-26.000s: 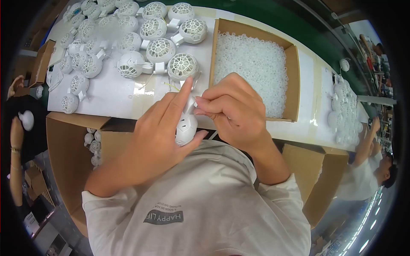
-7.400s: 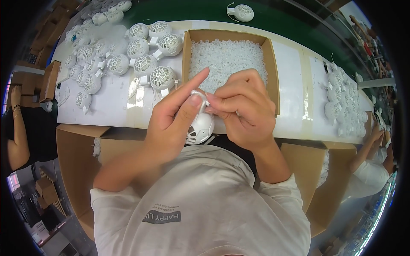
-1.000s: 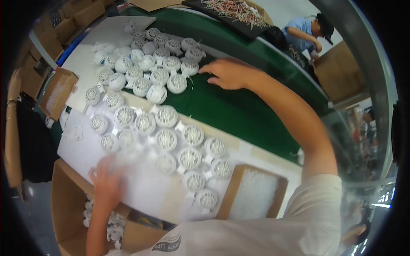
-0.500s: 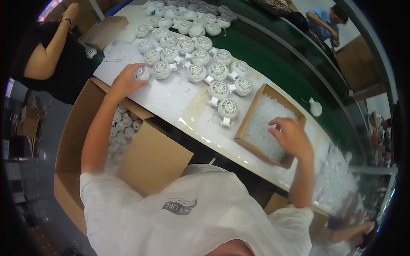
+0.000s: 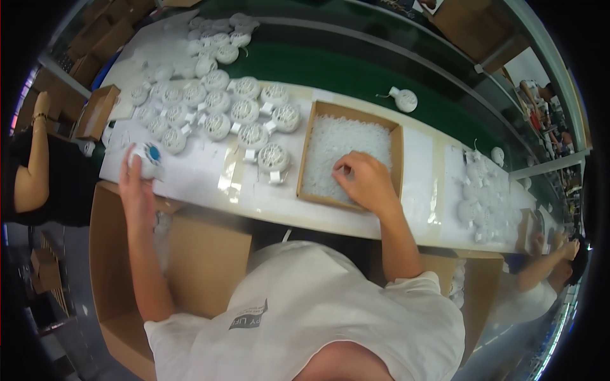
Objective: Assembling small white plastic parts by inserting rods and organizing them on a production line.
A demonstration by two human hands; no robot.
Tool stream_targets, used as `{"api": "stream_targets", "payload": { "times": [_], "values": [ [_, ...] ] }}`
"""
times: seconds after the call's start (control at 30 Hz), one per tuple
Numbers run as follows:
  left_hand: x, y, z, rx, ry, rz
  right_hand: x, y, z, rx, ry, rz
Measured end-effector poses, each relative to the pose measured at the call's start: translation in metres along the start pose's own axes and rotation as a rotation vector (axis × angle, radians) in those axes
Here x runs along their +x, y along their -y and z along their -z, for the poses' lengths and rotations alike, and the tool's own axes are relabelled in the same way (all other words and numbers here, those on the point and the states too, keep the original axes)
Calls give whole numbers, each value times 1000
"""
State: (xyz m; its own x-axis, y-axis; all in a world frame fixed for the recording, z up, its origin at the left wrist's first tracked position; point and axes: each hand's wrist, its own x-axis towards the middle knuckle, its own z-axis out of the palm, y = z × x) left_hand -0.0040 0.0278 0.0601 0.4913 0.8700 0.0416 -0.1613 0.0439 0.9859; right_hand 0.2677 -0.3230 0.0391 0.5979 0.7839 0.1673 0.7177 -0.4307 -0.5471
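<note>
At the table's left edge, my left hand (image 5: 135, 181) is closed round a white round device (image 5: 147, 161), tilted so that a blue disc on it shows. My right hand (image 5: 367, 183) is over a shallow cardboard tray (image 5: 397, 136) full of small clear pieces (image 5: 340, 140). Thumb and index finger are bent together in a pinch there; whatever may be between the tips is too small to make out. Beside the tray stands a white round device with a web-patterned top (image 5: 273, 159), one of several grouped on the white table.
An open cardboard box (image 5: 114, 267) holding more white devices stands below the table on my left. A green belt (image 5: 305, 60) runs behind the table, with one white device (image 5: 405, 100) on it. People work at left (image 5: 32, 171) and right (image 5: 534, 292).
The view has swung to the right. My left hand has tilted the device, bringing its blue disc into sight. My right hand's fingers, spread before, have come together low over the clear pieces.
</note>
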Motion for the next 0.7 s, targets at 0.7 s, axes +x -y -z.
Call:
{"api": "stream_targets", "payload": {
  "times": [0.7],
  "values": [
    [-58, 18, -211, -641, 883, 538, 5, 14, 41, 975, -229, -137]
  ]
}}
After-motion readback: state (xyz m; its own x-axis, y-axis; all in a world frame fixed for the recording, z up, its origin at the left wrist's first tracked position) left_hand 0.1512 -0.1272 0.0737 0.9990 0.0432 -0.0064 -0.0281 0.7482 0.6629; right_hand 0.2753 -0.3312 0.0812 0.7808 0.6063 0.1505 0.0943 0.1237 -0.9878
